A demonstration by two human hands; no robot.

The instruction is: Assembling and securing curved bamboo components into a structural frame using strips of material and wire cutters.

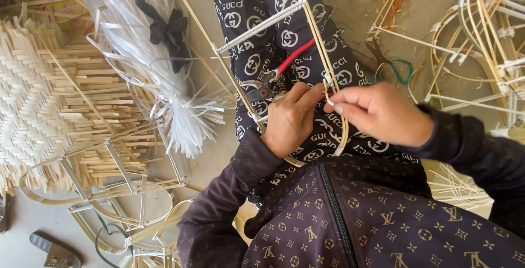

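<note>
A: Item one, the cane frame [322,54]?

B: Pale bamboo rods bound with white strip, lying across the person's lap over dark patterned trousers. One long rod curves round near the hands.

A: Left hand [290,120]?

B: Resting on the frame at the joint, fingers curled, thumb and forefinger pinched against the rod. Grip closed on the frame.

A: Right hand [380,112]?

B: Just beside the left, fingertips pinched on a thin white binding strip [330,101] at the same joint. Grip closed on the strip.

A: Tools?

B: Pliers with red handles [279,71], lying on the lap just above the left hand, touching the frame. A second pair, dark, with green-wrapped loops [396,71], on the floor beyond the right hand.

A: Stock to the left?

B: A bundle of clear white plastic strips [147,54], tied with a black cloth [169,30], fanned out at the lower end. Beside it a woven mat of flat pale splints [49,98]. Below those, unfinished frames [120,186] stacked on the floor.

A: To the right?

B: More bound cane frames [481,44], piled, well apart from the hands. Shavings scattered on the floor [361,0].
</note>
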